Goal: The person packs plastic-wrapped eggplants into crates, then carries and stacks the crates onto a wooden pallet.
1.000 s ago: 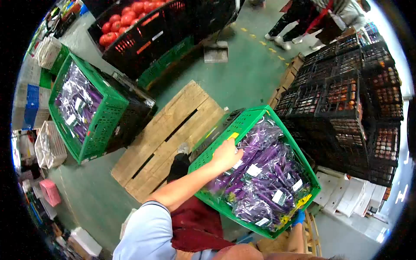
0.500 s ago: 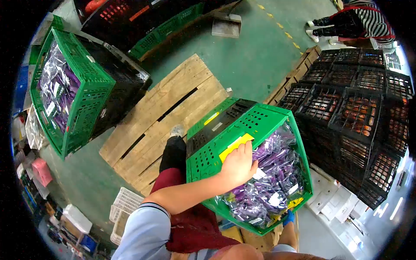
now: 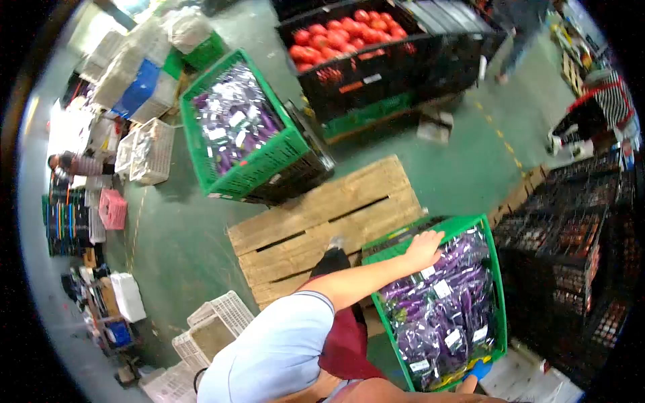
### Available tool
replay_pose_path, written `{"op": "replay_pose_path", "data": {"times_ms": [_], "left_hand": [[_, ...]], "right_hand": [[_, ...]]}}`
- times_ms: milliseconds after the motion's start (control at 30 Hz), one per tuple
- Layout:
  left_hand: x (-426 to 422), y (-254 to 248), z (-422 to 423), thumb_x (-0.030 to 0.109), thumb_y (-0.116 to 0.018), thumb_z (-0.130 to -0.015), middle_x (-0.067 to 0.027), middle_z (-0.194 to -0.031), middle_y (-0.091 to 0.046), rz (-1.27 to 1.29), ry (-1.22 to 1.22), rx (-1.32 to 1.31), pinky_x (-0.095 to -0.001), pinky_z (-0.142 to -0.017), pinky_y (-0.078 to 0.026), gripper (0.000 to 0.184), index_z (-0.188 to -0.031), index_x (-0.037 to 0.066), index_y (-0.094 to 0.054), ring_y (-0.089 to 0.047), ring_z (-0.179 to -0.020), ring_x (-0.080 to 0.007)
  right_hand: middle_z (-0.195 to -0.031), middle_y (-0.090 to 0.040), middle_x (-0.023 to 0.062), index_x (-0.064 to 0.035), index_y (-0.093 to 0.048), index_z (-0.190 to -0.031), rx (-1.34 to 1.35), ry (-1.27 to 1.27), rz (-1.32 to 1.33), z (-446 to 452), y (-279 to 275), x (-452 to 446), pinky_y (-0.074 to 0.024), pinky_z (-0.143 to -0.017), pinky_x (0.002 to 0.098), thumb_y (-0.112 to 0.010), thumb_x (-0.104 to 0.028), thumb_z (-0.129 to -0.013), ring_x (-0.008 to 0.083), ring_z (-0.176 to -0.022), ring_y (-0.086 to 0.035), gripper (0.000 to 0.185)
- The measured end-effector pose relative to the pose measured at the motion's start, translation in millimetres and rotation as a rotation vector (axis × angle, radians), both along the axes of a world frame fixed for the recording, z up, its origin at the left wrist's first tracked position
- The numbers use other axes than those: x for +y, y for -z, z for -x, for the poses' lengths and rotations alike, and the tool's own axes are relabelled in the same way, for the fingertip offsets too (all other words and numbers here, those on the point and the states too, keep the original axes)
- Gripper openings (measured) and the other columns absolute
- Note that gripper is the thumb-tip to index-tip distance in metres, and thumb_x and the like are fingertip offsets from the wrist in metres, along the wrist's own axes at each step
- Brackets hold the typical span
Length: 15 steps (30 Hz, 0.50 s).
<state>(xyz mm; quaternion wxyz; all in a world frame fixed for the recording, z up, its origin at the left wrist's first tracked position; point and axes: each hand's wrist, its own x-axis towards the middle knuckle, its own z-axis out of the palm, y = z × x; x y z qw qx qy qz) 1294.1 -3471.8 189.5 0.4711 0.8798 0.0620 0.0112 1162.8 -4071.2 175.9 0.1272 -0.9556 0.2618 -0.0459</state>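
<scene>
A green crate [image 3: 500, 295] full of clear-bagged purple eggplants [image 3: 447, 316] with white labels is at the lower right, directly in front of me. My left hand [image 3: 425, 248] is closed over its far-left rim. At the near right end, my right hand [image 3: 479, 371], in a blue glove, grips the rim beside a yellow strip [image 3: 443, 381]; its fingers are partly hidden. Beyond the crate's left side lies a wooden pallet [image 3: 322, 221], with my foot [image 3: 336, 243] over it.
Another green crate of bagged eggplants [image 3: 292, 144] tops a stack behind the pallet. Farther back stands a black bin [image 3: 390, 70] of tomatoes. Stacked black crates [image 3: 544, 262] rise at the right. White baskets [image 3: 232, 316] lie at lower left. A person [image 3: 598, 111] stands at upper right.
My view has swung up and left, bringing the tomatoes into sight. The held crate now shows more of its top and less of its side wall. Both hands stay on it.
</scene>
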Motion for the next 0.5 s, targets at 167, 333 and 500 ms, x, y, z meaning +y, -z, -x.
{"op": "replay_pose_path", "data": {"times_ms": [167, 333, 500], "left_hand": [[97.2, -22.7, 78.4, 0.018, -0.051, -0.072, -0.0192, -0.097, -0.053, 0.12, -0.161, 0.013, -0.0415, -0.082, -0.039, 0.04, -0.109, 0.002, -0.047, -0.049, -0.092, -0.035], [247.1, -2.5, 223.6, 0.012, -0.049, -0.074, -0.0161, -0.097, -0.057, 0.081, -0.571, 0.241, -0.0355, -0.079, -0.043, 0.031, -0.102, 0.001, -0.053, -0.053, -0.09, -0.0304], [413.0, 26.6, 362.0, 0.015, -0.05, -0.074, -0.0131, -0.084, -0.06, -0.004, -0.999, 0.299, -0.0343, -0.074, -0.044, 0.03, -0.101, 0.002, -0.054, -0.057, -0.079, -0.0252]], "right_hand": [[-0.082, -0.058, 0.0098, -0.0016, -0.052, -0.093, 0.008, -0.031, -1.199, -64.1, -112.4, 284.7, -0.0479, -0.056, 0.0267, -0.051, -0.006, -0.076, 0.0174, -0.065, -0.056, 0.018], [-0.082, -0.06, 0.0122, 0.0005, -0.051, -0.091, 0.538, -0.289, -1.42, -34.1, -122.7, 549.7, -0.0488, -0.058, 0.0277, -0.051, -0.01, -0.078, 0.0206, -0.067, -0.06, 0.018], [-0.091, -0.059, 0.0118, -0.0021, -0.052, -0.098, 0.952, -0.519, -1.571, 5.8, -60.0, 763.3, -0.047, -0.07, 0.0315, -0.051, -0.019, -0.083, 0.0221, -0.08, -0.059, 0.023]]}}
